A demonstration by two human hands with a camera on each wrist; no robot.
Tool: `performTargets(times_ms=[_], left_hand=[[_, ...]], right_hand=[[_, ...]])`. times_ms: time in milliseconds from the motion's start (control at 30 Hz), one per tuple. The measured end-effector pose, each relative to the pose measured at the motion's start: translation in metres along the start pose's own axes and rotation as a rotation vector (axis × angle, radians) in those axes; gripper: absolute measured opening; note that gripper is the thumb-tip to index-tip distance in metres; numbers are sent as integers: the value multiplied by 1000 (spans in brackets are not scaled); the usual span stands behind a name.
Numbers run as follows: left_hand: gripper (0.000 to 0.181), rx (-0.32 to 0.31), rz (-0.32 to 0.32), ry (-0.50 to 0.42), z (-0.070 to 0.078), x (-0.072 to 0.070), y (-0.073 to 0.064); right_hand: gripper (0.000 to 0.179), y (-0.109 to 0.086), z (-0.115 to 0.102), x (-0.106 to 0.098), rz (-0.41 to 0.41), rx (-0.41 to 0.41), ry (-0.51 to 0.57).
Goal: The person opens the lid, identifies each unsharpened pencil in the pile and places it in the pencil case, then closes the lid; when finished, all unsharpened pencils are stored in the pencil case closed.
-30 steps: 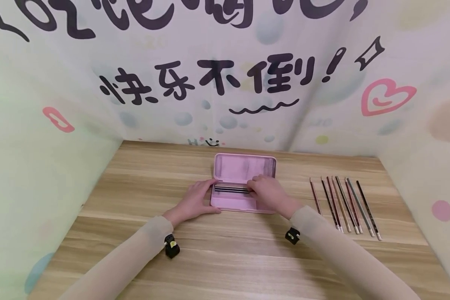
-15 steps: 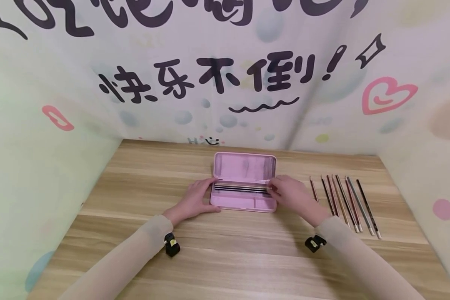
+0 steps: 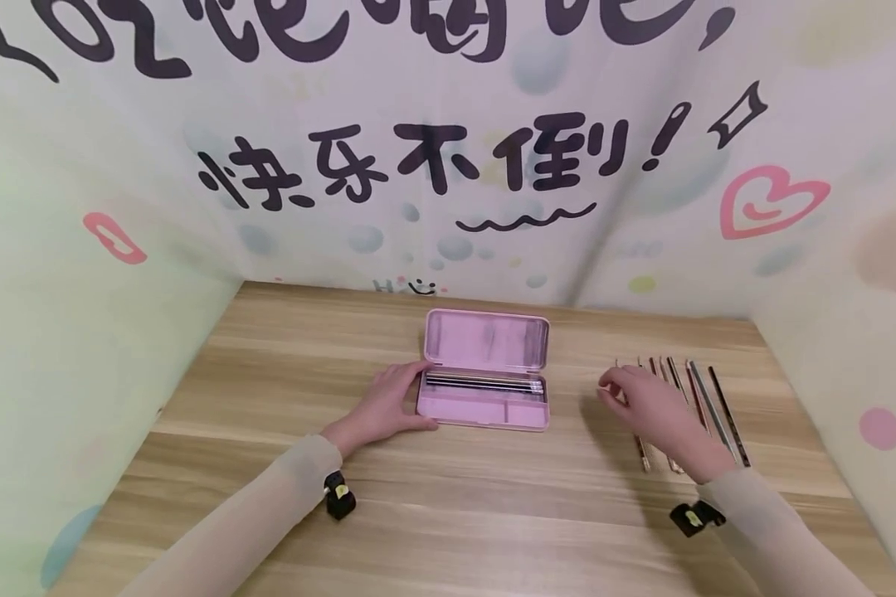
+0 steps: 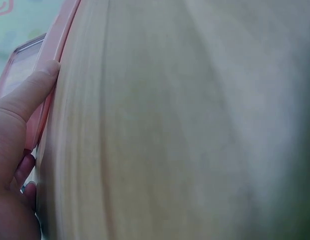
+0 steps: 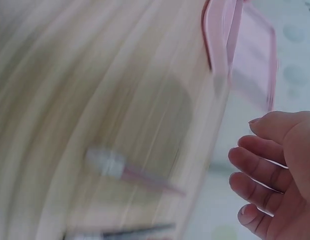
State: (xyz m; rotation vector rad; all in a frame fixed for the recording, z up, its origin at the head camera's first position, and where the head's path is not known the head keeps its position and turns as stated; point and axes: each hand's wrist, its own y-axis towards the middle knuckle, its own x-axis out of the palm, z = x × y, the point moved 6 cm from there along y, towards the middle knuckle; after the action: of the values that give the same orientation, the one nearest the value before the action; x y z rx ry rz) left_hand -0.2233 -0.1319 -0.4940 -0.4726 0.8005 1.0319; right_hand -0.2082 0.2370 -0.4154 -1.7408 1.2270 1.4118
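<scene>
A pink pencil case (image 3: 459, 410) lies with its lid up in the middle of the table. Several dark pencils (image 3: 485, 383) lie lengthwise in its back compartment. My left hand (image 3: 379, 405) holds the case's left end, the thumb at the front edge and fingers at the back corner. In the left wrist view the thumb (image 4: 32, 92) presses along the pink case's side. To the right of the case, my right hand (image 3: 660, 414) hovers over loose pencils (image 3: 728, 416), partly covering them. Its fingers (image 5: 260, 165) are loosely bent with nothing between them.
The wooden table (image 3: 448, 514) has a printed cloth wall (image 3: 343, 249) close behind it and more cloth at both sides. One loose pencil (image 5: 144, 180) looks blurred below the right hand's wrist camera.
My right hand has let go of the pencils in the case and moved right, above the loose ones. The left hand stays on the case.
</scene>
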Motion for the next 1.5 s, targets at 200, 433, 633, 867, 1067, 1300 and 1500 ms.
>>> performTargets(times_ms=[200,433,633,867,1067,1300,1500], left_hand=[[100,-3,-3,-9,4,-1,-1],[100,-9,-2,-12,5,-1,-1],[101,-14,-4,4,3,0,0],[101,-6,3,2,2,-1,-1],[102,3,1,27,2,-2,-1],[102,27,0,36,4,-2,0],[101,6,-5,28,2,-2,-2]], right_hand=[[8,-19,39,-12,4,100,2],[16,-36,72,-9,-11,198,33],[21,-43,84,0,-35,262,33],[23,-45,83,4,-40,290,9],[24,-49,78,10,-91,323,-9],[23,-51,76,10,-62,329,-34],[21,-50,75,10,-75,330,-27]])
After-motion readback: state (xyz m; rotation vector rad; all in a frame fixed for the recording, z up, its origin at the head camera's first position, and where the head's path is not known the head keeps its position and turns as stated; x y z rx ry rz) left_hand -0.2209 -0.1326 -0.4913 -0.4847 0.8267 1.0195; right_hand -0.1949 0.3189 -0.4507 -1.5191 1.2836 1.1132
